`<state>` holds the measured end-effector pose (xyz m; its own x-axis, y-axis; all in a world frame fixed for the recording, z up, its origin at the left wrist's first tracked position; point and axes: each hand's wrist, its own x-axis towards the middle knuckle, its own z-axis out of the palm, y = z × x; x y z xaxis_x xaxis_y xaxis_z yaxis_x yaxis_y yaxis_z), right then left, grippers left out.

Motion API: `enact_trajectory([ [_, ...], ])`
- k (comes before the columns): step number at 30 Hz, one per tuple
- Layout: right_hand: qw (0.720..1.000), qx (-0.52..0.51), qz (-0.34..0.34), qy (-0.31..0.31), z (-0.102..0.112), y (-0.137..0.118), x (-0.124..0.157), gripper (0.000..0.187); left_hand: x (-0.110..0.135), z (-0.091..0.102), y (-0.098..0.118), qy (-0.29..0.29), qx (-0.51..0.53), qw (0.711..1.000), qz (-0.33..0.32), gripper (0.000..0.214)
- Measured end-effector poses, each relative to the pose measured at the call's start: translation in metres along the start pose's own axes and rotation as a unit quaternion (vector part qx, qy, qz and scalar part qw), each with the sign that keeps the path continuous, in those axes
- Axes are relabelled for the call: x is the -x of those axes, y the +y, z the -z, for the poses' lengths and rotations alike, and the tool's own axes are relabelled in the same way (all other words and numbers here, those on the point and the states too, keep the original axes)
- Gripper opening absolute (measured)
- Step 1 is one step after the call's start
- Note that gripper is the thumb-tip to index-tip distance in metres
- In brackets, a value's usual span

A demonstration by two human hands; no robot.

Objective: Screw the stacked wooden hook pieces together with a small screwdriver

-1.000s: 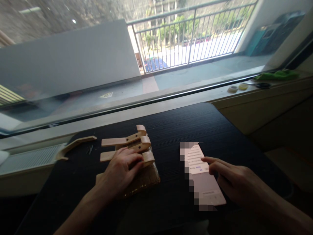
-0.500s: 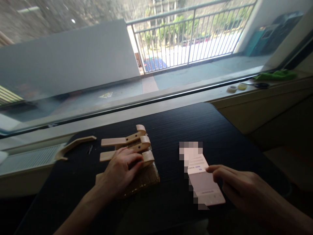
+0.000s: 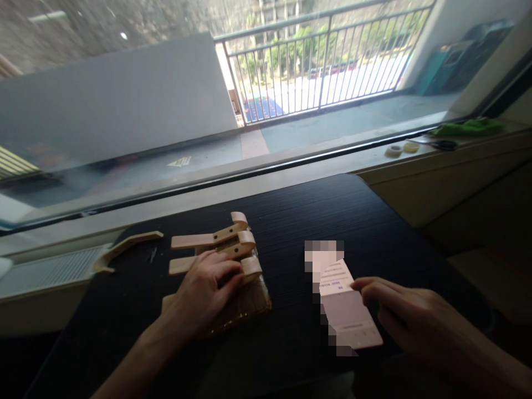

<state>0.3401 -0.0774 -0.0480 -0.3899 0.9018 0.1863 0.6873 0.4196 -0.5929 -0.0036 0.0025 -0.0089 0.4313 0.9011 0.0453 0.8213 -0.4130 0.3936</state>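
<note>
My left hand [image 3: 211, 282] lies over the nearest of several pale wooden hook-shaped pieces, its fingers curled down around that wooden hook [image 3: 252, 266]. The piece rests on a flat block wrapped in shiny brown tape [image 3: 255, 299]. Beyond my fingers lie two more such pieces, a middle wooden hook [image 3: 247, 238] and a far wooden hook [image 3: 222, 236], each with dark holes. On the right, my right hand [image 3: 399, 310] holds nothing; its index finger stretches to the right edge of a phone [image 3: 349, 310] with a lit screen, partly pixelated. Its other fingers are bent and in shadow.
The dark table [image 3: 299, 221] stands against a window sill [image 3: 291, 172]. A bent wooden strip [image 3: 124, 244] and small dark metal bits [image 3: 153, 254] lie at its left. Tape rolls [image 3: 394, 150], scissors [image 3: 444, 145] and a green cloth [image 3: 469, 128] rest on the sill.
Hardly anything differs. The text on the phone screen looks slightly clearer and shifted; both hands keep their places.
</note>
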Motion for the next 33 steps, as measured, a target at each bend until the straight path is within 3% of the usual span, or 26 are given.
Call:
enact_trajectory([
  [13, 0.999, 0.038, -0.012, 0.011, 0.005, 0.002, -0.004, 0.026, 0.001, 0.001, 0.0, 0.007, -0.012, 1.0, 0.001, 0.017],
  [20, 0.998, 0.054, 0.025, 0.025, 0.008, 0.006, -0.011, 0.033, 0.001, 0.0, 0.0, 0.007, -0.014, 1.0, 0.0, 0.016],
  [33, 0.998, 0.058, -0.004, 0.011, 0.005, 0.011, -0.017, 0.028, 0.001, 0.001, 0.001, 0.013, -0.012, 1.0, 0.002, 0.017],
])
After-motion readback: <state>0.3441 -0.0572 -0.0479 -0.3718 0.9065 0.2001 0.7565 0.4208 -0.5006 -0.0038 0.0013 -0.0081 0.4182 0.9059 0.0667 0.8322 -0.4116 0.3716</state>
